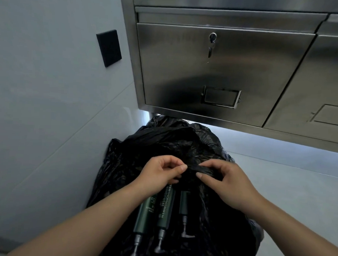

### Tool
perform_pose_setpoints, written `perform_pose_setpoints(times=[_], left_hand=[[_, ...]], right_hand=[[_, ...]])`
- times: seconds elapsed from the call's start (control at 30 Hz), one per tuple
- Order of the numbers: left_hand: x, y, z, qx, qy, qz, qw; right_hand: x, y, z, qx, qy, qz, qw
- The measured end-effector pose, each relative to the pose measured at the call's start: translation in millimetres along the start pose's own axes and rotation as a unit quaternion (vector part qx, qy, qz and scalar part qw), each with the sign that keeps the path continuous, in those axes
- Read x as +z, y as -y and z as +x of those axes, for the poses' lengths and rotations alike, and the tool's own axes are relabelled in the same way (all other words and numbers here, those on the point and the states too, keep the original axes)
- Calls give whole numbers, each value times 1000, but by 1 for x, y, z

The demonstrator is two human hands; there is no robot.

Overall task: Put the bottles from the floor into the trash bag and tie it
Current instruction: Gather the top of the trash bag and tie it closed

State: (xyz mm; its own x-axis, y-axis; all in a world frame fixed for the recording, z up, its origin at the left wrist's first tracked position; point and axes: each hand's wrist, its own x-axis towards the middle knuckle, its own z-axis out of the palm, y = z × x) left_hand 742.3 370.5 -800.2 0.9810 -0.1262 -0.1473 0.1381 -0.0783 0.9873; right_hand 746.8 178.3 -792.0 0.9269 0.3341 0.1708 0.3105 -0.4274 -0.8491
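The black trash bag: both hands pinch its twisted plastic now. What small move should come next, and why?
Probably cross the two pinched parts into a knot: the left hand and the right hand pinch the black trash bag at its gathered middle, close together. Three green pump bottles lie exposed below the hands, so its mouth looks unclosed.

A pale grey wall point(40, 104) fills nine o'clock, bearing a black wall plate point(109, 47) at ten, while a brushed steel cabinet point(185, 71) (its lock point(212, 37) has a key hanging in it) spans twelve to three above a pale floor point(296, 180), a light strip point(240, 133) glowing beneath it.
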Motion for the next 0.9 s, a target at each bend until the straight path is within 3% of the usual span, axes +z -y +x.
perform_pose_setpoints(times=[0.17,0.33,0.5,0.73,0.9], left_hand=[[1,12,1,-27,22,-23,999],[-9,20,-2,-27,37,2,999],[-31,33,-12,-38,42,30,998],[-78,50,-29,-55,2,47,997],[-102,56,-31,-43,-20,33,998]], right_hand=[[6,-4,0,-4,6,-17,1000],[14,2,3,-86,21,-104,991],[34,10,12,-146,99,-139,974],[79,6,17,-83,184,-85,976],[108,8,26,-61,128,-54,988]])
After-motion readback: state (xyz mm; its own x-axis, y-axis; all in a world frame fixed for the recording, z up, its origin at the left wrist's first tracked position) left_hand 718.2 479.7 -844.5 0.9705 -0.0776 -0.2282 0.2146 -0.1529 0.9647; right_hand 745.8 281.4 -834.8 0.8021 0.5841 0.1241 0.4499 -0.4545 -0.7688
